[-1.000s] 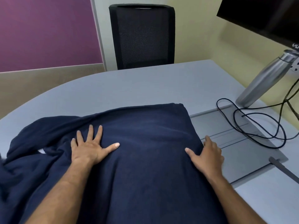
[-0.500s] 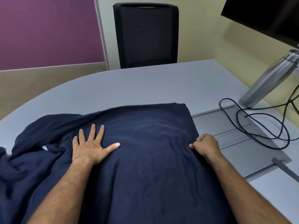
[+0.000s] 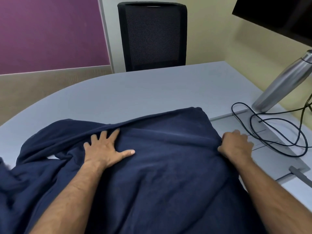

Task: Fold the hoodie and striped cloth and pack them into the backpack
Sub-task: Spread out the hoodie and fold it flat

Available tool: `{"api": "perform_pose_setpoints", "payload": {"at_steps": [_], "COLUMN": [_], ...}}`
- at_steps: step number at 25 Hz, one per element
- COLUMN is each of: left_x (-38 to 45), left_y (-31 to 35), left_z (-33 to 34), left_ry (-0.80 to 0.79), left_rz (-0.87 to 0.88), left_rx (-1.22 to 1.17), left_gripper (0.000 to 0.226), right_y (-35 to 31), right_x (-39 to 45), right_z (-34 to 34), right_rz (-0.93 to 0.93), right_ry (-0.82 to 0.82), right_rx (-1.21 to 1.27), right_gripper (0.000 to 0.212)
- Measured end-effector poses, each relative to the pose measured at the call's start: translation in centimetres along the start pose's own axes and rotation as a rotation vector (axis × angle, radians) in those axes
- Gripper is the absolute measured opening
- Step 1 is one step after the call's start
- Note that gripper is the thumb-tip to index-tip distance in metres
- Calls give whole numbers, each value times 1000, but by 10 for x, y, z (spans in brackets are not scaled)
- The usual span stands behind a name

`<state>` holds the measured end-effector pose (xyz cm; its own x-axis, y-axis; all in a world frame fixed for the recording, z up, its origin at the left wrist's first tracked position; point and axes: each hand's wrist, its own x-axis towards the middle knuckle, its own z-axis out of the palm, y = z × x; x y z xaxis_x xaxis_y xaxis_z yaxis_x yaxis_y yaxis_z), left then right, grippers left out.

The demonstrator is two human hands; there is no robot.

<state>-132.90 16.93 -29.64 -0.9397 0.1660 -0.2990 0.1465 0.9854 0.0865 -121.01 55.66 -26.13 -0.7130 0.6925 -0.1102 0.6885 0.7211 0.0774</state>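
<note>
Head view. Navy hoodie spread over the near part of the grey table, its body running from the person's lap outward; a loose part trails off beyond the left hand toward the near-left table edge.

Left hand lies flat on the cloth, fingers straight and spread, thumb out to the side, pressing down. Just past its fingertips a ridge of cloth stands up and runs across toward the right hand.

Right hand sits at the hoodie's side edge, fingers curled round a bunch of the fabric, gripping it. Directly beyond its knuckles: a grey panel set in the table, with a looped black cable on it. Further out, a steel bottle. A black chair stands behind the table.

Striped cloth and backpack: not in view.

Judgement: the step is folding the hoodie's side inward. To do it well, the flat hand should pin the body as an anchor while the gripping hand carries the edge across in one even sweep, keeping the fold line straight and flattening the ridge. The trailing left part needs tucking in too.
</note>
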Motion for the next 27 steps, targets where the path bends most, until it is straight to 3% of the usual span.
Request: {"api": "perform_pose_setpoints", "payload": {"at_steps": [2, 3, 6, 9, 12, 16, 27], "left_x": [4, 6, 20, 41, 60, 75, 85], "left_y": [-9, -12, -16, -16, -15, -14, -8], "left_z": [-2, -3, -11, -23, -29, -30, -33], "left_ry": [50, 55, -3, -130, -253, -368, -382], "left_rz": [-8, -16, -47, -40, -24, -14, -21], "left_rx": [15, 22, 25, 39, 15, -10, -14], "left_gripper": [113, 116, 138, 157, 165, 167, 172], "right_y": [-19, -29, -61, -79, -84, -94, -108], "right_x": [7, 13, 27, 42, 59, 75, 107], "right_z": [7, 10, 20, 26, 30, 34, 17], "right_rz": [-178, -277, -477, -414, -314, -211, -140], "right_ry": [202, 208, -103, -306, -305, -250, -321], "right_rx": [143, 300, 417, 229, 155, 179, 223], "right_gripper": [32, 38, 60, 85, 99, 101, 134]}}
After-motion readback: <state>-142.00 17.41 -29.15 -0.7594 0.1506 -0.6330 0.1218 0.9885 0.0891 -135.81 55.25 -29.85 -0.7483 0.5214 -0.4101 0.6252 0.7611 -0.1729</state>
